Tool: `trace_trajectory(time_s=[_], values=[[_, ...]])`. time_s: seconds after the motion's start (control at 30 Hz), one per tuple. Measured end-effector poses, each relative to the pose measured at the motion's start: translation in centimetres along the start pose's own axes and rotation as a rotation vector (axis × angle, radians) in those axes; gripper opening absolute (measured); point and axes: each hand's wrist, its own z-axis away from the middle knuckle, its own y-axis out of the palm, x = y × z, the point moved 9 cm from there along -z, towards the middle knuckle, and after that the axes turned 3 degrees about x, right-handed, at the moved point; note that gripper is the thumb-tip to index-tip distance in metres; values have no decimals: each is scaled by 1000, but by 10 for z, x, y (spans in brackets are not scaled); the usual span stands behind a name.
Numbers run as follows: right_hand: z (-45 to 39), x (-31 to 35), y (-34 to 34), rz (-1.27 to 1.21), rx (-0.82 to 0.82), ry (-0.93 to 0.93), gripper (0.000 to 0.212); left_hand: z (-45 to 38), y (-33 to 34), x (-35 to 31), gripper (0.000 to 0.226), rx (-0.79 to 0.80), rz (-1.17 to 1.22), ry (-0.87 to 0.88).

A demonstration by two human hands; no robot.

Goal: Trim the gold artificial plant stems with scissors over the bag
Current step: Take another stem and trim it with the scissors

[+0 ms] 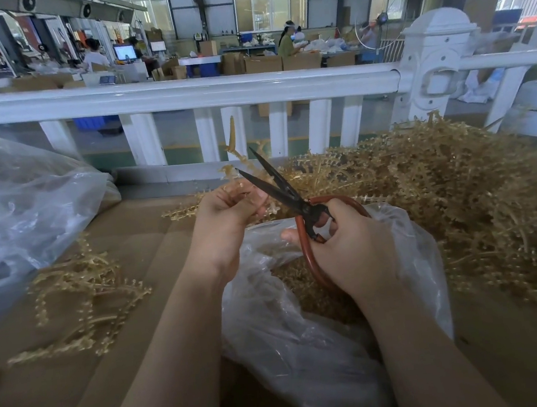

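My left hand (228, 214) grips a gold artificial plant stem (233, 143) that sticks up and away from me. My right hand (348, 244) holds black-bladed scissors (274, 182) by their red-brown loop handles. The blades stand apart, their tips just right of the held stem above my left fingers. Below both hands lies a clear plastic bag (292, 334), its mouth facing up with gold cuttings inside.
A big heap of gold stems (459, 188) fills the right of the cardboard-covered table (81, 392). A smaller bunch of gold stems (79, 291) lies at left. Another large clear bag (19, 205) sits far left. A white railing (181, 96) borders the table's far edge.
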Motion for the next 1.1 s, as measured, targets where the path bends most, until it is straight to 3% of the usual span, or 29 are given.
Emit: trace_trajectory(time_s=[0.17,0.5,0.67,0.8,1.0,1.1], values=[[0,-4,2,13,4,35,50,1,-1,-2,16,2,-9,1],[2,0,-1,-41,-49,-17,56,2,4,-2,29,41,36,3],[-1,-3,3,-67,-21,-2,65,1,4,1,25,49,80,-8],[-1,-4,6,-65,-19,-9,56,1,4,4,28,48,136,-37],[0,-13,13,-368,45,137,56,3,2,25,6,-7,123,-205],[-3,-18,21,-553,106,215,37,4,9,32,8,40,97,-240]])
